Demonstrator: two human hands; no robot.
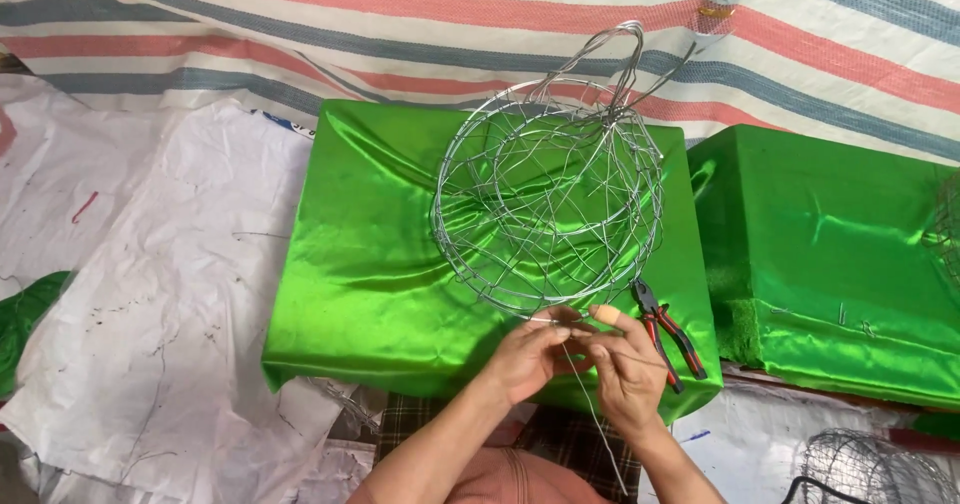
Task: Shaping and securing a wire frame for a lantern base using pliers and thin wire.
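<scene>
Two hands, left hand [528, 356] and right hand [625, 369], pinch a thin wire [590, 404] just below the wire basket [547, 196].

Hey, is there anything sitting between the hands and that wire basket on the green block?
Nothing visible. The left hand and right hand pinch a thin wire right at the wire basket's near rim. The red-handled pliers lie to the right, off the path.

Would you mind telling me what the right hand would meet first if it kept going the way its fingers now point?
Probably the left hand: the right hand points leftward at it, and their fingertips already seem to touch around a thin wire.
</scene>
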